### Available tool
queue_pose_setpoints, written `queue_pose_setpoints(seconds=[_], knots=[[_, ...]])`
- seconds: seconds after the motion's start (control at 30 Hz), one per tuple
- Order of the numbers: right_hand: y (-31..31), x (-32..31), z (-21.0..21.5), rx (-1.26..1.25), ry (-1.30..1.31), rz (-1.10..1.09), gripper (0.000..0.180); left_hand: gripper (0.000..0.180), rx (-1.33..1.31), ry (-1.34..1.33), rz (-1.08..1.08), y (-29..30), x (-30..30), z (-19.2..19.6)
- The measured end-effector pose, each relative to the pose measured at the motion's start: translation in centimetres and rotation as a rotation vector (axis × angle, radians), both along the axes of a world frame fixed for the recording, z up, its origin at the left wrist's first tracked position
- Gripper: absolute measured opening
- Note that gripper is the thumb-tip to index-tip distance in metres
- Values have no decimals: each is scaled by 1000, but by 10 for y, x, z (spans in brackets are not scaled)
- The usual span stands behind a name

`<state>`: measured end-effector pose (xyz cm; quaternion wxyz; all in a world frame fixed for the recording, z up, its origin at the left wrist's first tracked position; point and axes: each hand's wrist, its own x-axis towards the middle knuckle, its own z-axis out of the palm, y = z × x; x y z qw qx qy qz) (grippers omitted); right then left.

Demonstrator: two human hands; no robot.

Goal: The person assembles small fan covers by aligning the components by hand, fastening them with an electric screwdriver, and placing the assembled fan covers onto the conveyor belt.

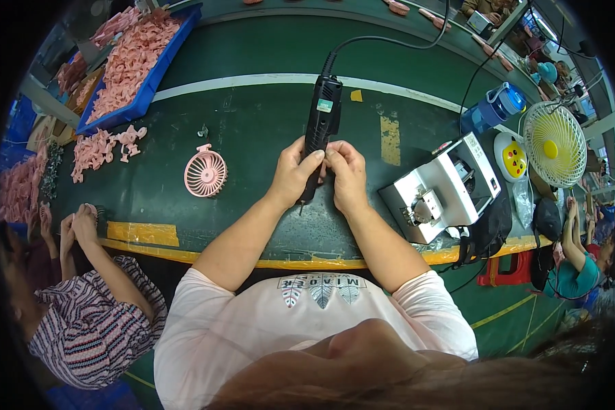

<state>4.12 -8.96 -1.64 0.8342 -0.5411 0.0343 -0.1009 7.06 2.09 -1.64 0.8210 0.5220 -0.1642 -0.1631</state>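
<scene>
A black corded electric screwdriver (324,113) stands tilted between my hands, its bit pointing down toward the table's near edge. My left hand (290,176) is closed against its lower body, thumb laid along the side. On the other side my right hand (348,178) is closed too, its thumb and fingers drawn together close to the tool. Whatever its fingers pinch is mostly hidden. To the left, a pink round fan housing (205,173) with a slatted grille lies on the green table (253,137). A small dark metal piece (203,131) lies just beyond it.
At far left are a blue tray (158,82) of pink parts and a loose pink pile (106,152). On the right stand a silver machine (434,198), a blue bottle (492,108) and a white-and-yellow fan (554,145). A person (92,314) works at left.
</scene>
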Motion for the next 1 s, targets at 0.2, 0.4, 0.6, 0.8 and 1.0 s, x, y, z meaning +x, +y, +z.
queue_pose_setpoints(seconds=[0.2, 0.4, 0.6, 0.8, 1.0], knots=[[0, 1, -3, 6, -16, 7, 7, 34, 6, -10, 12, 1, 0, 0], [0, 1, -1, 3, -14, 15, 7, 44, 9, 1, 53, 0, 1, -3], [0, 1, -2, -9, 2, 18, 7, 47, -2, 47, 64, 0, 1, -5], [1, 1, -1, -26, 10, 26, 8, 49, -23, 56, 74, 0, 1, -6], [0, 2, -2, -20, 36, 43, 7, 49, -58, 157, 82, -2, 2, -6]])
